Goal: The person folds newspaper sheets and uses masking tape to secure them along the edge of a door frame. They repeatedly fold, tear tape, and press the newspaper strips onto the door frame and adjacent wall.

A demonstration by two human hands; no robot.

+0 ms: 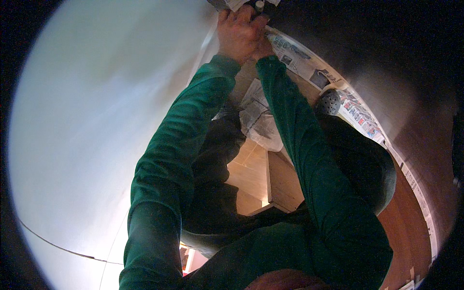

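My left hand (237, 34) is raised at the top of the head view, fingers bent against a dark object with a pale round knob (259, 6) and whitish sheets (235, 3) beside it. My right hand (264, 40) is pressed close to the left one and partly hidden behind it. What either hand grips is hidden by the fingers and the picture's upper edge. Both arms, in green sleeves, reach up along a white wall. Between the forearms lies a crumpled translucent plastic bag (262, 123).
Newspaper (297, 58) lines a curved-looking edge on the right, with a shoe with a perforated surface (328, 102) by it. A smooth white wall (90, 108) fills the left. Wooden boards (284, 177) show below, between my legs. A thin dark cable (65, 248) crosses the lower left.
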